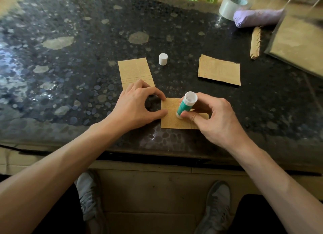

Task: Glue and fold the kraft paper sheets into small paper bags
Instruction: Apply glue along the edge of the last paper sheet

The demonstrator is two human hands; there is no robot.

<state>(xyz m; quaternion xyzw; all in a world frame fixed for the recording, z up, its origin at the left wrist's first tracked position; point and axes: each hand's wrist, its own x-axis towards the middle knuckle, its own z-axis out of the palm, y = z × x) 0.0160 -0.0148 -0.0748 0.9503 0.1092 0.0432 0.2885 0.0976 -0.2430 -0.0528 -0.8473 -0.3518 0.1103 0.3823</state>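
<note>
A small kraft paper piece point(172, 119) lies near the table's front edge. My left hand point(138, 106) presses its left edge with thumb and fingertips. My right hand point(213, 115) grips a green and white glue stick point(185, 105), uncapped, tilted, with its lower end on the paper. The white cap point(163, 59) stands further back on the table. A second kraft piece point(135, 72) lies behind my left hand, partly under it. A third kraft piece point(219, 70) lies to the right.
The dark speckled table point(87, 59) carries a tape roll point(233, 5), a purple bundle point(257, 18), a spiral notebook strip point(255, 43) and a large brown sheet point(297, 41) at the back right. My shoes show below the front edge.
</note>
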